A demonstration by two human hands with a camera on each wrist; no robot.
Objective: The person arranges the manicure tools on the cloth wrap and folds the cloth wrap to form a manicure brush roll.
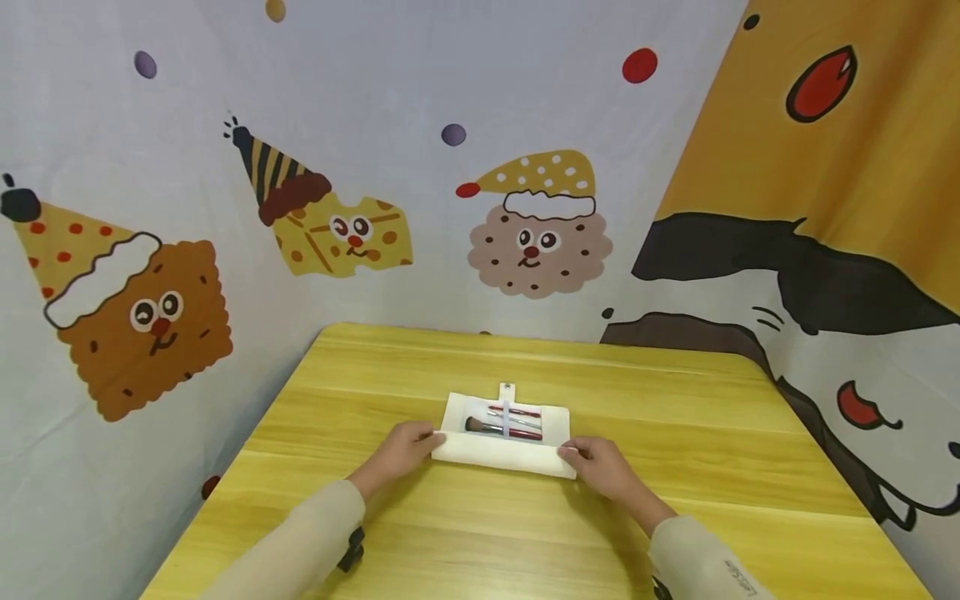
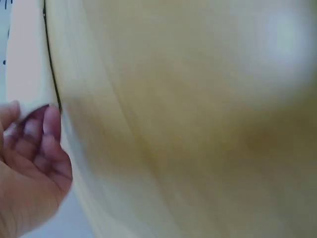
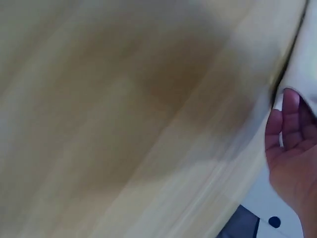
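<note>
A white makeup brush roll lies on the table, its near part folded over in a flat band. Beyond that band, several brushes show, among them a makeup brush with a dark head and red handle, held under a pale strap. A tab with a snap sticks out at the far edge. My left hand pinches the left end of the folded band between thumb and fingers. At the opposite end, my right hand pinches the band likewise. Each wrist view shows fingers curled under the white edge.
The yellow wood-grain table extends around the roll on all sides. Behind it hangs a white curtain with cartoon prints, and a yellow cloth part fills the right.
</note>
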